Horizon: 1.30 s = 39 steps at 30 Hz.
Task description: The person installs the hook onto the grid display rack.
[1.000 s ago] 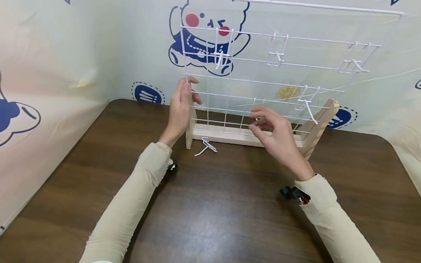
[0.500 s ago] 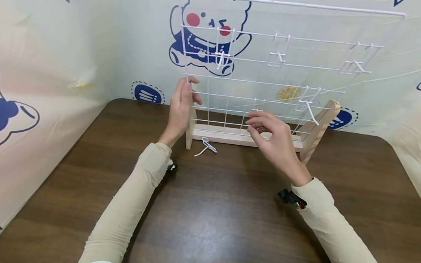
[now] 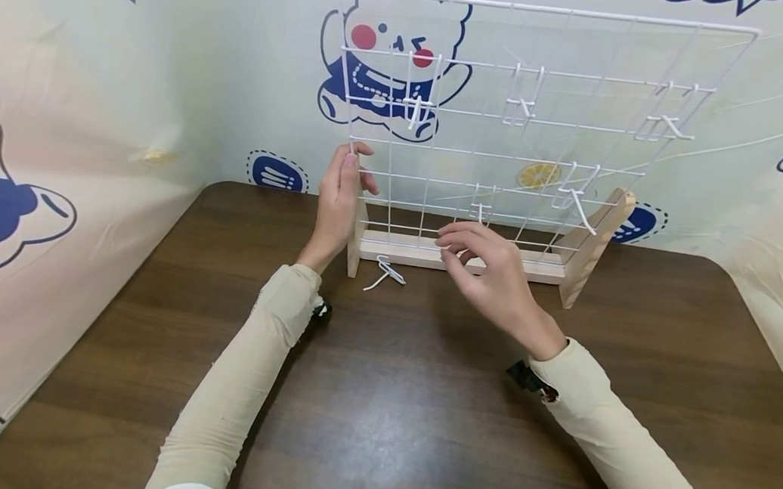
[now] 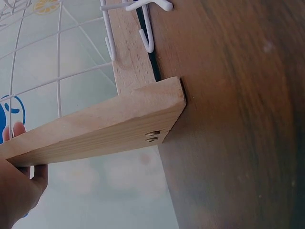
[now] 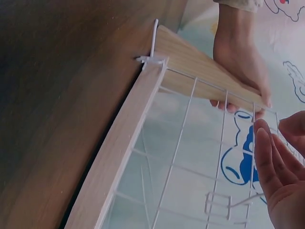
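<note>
A white wire grid rack stands upright in a wooden stand. My left hand grips the rack's left edge at the wooden side piece, thumb in front and fingertips behind. In front of the lower grid is my right hand, fingers loosely bent with nothing in them. Just above it a small white hook hangs on the lower wires. Several other white hooks, such as the upper left hook, hang higher up. One loose hook lies on the table beside the stand's left foot.
The brown wooden table extends in front of the rack. Behind it hangs a pale cloth with cartoon prints, which also covers both sides. The stand's right side piece leans backward.
My right hand has drawn left and down from the lower grid, and the small hook behind it has come into sight. My left hand keeps its hold on the rack.
</note>
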### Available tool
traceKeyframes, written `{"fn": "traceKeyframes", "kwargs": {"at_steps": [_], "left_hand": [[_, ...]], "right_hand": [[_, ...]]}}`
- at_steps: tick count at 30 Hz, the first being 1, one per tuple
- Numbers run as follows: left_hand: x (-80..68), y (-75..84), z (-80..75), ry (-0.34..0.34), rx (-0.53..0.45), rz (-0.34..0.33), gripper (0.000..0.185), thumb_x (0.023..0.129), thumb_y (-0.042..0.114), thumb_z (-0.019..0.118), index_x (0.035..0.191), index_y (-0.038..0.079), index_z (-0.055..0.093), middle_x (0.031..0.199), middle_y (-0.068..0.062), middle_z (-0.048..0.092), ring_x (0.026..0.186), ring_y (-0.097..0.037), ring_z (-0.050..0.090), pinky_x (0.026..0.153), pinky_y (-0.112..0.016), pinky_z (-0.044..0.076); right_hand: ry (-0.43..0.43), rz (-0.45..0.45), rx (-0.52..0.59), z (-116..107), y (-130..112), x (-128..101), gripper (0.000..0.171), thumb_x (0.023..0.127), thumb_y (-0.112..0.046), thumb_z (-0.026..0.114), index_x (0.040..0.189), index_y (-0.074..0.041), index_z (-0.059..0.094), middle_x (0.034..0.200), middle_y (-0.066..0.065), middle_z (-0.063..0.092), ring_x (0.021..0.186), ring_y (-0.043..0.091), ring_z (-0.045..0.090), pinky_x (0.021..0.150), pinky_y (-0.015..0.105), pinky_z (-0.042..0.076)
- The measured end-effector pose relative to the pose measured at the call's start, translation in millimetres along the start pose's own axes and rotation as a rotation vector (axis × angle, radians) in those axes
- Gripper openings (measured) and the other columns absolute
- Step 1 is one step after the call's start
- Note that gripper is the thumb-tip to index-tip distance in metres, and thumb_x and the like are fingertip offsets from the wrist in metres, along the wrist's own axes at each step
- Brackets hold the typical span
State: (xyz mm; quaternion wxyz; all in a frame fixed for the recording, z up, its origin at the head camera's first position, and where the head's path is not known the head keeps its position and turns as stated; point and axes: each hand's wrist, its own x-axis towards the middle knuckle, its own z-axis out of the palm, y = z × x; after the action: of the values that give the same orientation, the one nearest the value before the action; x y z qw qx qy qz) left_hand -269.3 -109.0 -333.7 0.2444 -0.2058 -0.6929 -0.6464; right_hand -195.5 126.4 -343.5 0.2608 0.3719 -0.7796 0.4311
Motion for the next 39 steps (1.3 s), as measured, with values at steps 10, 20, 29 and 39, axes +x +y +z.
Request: {"fn": "traceKeyframes", "kwargs": {"at_steps": [10,20,29,39], "left_hand": [[-0.2,-0.2,-1.0,0.001,0.013,0.005,0.034,0.11,0.017,0.03,0.121,-0.006,0.051,0.08,-0.038,0.055,0.078,-0.048,0.056,0.081,-0.046,0.043],[-0.7,-1.5,-1.1,0.004,0.014,0.008,0.034,0.11,0.018,0.031,0.121,-0.006,0.052,0.079,-0.036,0.055,0.077,-0.045,0.057,0.079,-0.043,0.042],[-0.8,-1.4,-1.4,0.001,0.012,0.019,0.033,0.11,0.017,0.03,0.12,-0.006,0.052,0.079,-0.035,0.055,0.076,-0.045,0.057,0.079,-0.043,0.043],[-1.1,-1.6,-1.4,-0.001,0.011,0.02,0.033,0.11,0.017,0.031,0.121,-0.007,0.051,0.079,-0.036,0.055,0.077,-0.048,0.056,0.081,-0.047,0.043]], "right_hand": [[-0.105,0.015,0.021,16,-3,1,0.015,0.086,0.008,0.067,0.099,0.001,0.071,0.101,0.009,0.071,0.078,0.013,0.066,0.069,0.024,0.055],[-0.22,0.068,0.034,33,-6,4,0.015,0.089,0.004,0.066,0.101,-0.003,0.073,0.1,0.01,0.073,0.083,0.013,0.066,0.072,0.035,0.057],[-0.287,0.105,-0.064,54,-10,9,0.015,0.088,-0.001,0.069,0.102,-0.004,0.074,0.101,0.004,0.072,0.103,0.019,0.062,0.094,0.035,0.047],[-0.41,0.227,-0.099,78,-14,12,0.017,0.09,-0.003,0.065,0.104,-0.005,0.073,0.102,0.004,0.072,0.088,0.015,0.067,0.08,0.029,0.052]]}}
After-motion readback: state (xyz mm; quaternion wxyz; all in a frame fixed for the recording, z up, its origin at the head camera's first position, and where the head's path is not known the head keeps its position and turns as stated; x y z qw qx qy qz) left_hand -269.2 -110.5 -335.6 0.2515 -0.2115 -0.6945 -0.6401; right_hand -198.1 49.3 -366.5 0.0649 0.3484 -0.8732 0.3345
